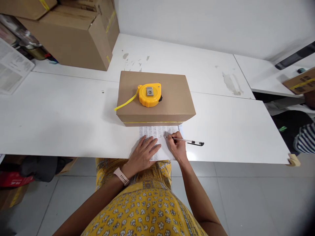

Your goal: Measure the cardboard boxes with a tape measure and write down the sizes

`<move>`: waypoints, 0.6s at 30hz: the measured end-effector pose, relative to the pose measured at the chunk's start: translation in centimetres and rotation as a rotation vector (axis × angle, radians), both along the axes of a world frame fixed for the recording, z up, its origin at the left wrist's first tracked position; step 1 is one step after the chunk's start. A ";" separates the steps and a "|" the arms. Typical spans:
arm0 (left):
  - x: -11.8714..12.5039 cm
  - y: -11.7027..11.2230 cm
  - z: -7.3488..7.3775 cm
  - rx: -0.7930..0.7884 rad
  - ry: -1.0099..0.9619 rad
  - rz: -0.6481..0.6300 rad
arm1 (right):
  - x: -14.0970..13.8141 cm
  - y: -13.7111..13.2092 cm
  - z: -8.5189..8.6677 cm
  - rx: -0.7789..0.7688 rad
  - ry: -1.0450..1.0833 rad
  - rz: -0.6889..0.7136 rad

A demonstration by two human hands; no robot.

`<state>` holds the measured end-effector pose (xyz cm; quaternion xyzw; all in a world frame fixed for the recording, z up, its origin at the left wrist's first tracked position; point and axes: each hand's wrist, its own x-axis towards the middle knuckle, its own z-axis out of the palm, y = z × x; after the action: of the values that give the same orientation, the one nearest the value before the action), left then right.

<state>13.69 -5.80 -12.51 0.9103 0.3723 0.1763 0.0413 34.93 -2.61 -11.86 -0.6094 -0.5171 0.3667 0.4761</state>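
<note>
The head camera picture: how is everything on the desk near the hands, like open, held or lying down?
Tape measure: lying on the box, no blade pulled out
Box: closed on top
Paper: partly covered in marks
Pen: held, point at the paper
Right hand: closed on the pen
Left hand: open on the paper

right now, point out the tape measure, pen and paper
Tape measure [150,100]: head view, on its yellow case.
Pen [190,142]: head view, on its clear barrel.
Paper [164,151]: head view, on its lower part.
</note>
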 end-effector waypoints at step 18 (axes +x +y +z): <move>0.0 0.1 0.0 0.022 -0.014 -0.014 | 0.9 -0.2 -0.9 0.117 0.086 -0.459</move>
<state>13.64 -5.69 -12.47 0.9120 0.3638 0.1864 0.0350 35.86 -2.76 -12.72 -0.6660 -0.3648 0.2440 0.6031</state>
